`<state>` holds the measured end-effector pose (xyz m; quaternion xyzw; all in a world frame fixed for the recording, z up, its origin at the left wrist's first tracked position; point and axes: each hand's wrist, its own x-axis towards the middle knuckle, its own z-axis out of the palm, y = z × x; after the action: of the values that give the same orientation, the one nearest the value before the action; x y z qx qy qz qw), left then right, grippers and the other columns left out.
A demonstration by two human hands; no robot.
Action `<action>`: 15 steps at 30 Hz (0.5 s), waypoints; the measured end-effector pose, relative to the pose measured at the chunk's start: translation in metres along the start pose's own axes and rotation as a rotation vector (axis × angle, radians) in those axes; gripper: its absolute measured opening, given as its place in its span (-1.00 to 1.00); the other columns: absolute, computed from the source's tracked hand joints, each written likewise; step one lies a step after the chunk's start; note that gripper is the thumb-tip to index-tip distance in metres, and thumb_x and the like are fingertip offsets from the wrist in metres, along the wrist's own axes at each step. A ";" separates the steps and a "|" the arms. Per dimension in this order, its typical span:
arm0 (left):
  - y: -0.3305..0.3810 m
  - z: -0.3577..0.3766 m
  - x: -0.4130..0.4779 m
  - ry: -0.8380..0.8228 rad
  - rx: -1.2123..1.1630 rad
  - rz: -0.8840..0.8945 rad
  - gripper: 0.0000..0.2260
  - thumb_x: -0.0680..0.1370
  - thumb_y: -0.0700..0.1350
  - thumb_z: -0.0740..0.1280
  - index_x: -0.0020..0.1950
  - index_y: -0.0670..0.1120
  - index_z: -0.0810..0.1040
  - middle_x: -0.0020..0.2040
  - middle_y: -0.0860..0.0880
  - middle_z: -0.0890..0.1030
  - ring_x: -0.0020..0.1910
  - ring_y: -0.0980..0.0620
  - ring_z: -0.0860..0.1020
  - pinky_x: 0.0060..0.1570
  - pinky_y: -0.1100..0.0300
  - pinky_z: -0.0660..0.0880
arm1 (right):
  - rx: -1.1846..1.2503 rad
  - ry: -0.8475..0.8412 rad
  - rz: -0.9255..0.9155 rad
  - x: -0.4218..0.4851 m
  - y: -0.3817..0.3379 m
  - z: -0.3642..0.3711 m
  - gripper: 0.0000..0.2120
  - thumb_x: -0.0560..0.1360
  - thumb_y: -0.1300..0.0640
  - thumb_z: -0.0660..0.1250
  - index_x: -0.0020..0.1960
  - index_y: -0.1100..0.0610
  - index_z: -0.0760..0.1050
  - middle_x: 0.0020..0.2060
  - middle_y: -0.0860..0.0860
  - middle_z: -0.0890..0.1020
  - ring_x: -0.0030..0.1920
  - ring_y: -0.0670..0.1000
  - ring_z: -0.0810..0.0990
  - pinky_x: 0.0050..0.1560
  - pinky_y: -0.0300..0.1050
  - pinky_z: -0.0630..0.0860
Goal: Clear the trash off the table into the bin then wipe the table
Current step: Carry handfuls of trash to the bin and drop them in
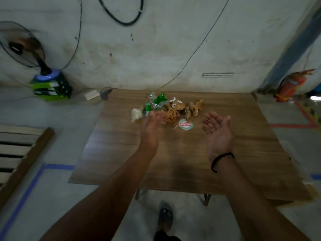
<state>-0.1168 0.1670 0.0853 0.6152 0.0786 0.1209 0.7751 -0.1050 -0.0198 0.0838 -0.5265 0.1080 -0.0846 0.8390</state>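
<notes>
With both grips apart and empty, my left hand (154,121) touching the heap of crumpled green, clear and brown wrappers (166,106) on the brown wood-grain worktop (173,162), my right hand (218,129) cupped beside it, I judge it best to close in from both sides and scoop.

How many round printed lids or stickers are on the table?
1. The round lid lies flat on the table, at the near edge of the trash pile, between the hands. Others may be hidden inside the pile.
</notes>
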 end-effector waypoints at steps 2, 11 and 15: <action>-0.008 -0.021 0.030 0.066 0.074 0.053 -0.63 0.58 0.06 0.14 0.04 -0.18 0.60 0.03 -0.11 0.65 0.03 0.08 0.60 -0.02 0.34 0.48 | -0.066 0.027 0.002 0.033 0.014 0.011 -0.55 0.64 -0.15 -0.05 0.11 0.07 0.52 0.06 0.04 0.64 0.14 0.08 0.59 0.16 -0.02 0.49; -0.057 -0.107 0.160 0.213 0.320 0.011 -0.70 0.68 -0.08 0.11 0.19 -0.23 0.53 0.07 0.14 0.54 -0.01 0.52 0.47 -0.09 0.61 0.35 | -0.480 0.168 0.028 0.157 0.068 0.017 -0.41 0.42 -0.50 -0.04 0.11 -0.21 0.57 0.12 -0.22 0.59 0.25 -0.08 0.49 0.31 -0.01 0.34; -0.102 -0.124 0.209 0.154 0.417 -0.039 -0.52 0.57 0.21 0.13 0.31 -0.09 0.49 0.33 -0.09 0.47 0.28 0.11 0.45 0.13 0.32 0.40 | -0.640 0.152 0.065 0.210 0.099 0.007 -0.30 0.40 -0.53 -0.02 0.28 -0.14 0.49 0.23 -0.12 0.52 0.26 -0.05 0.45 0.30 -0.03 0.36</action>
<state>0.0591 0.3200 -0.0367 0.7494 0.1726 0.1335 0.6251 0.1016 -0.0245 -0.0222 -0.7517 0.2084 -0.0585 0.6230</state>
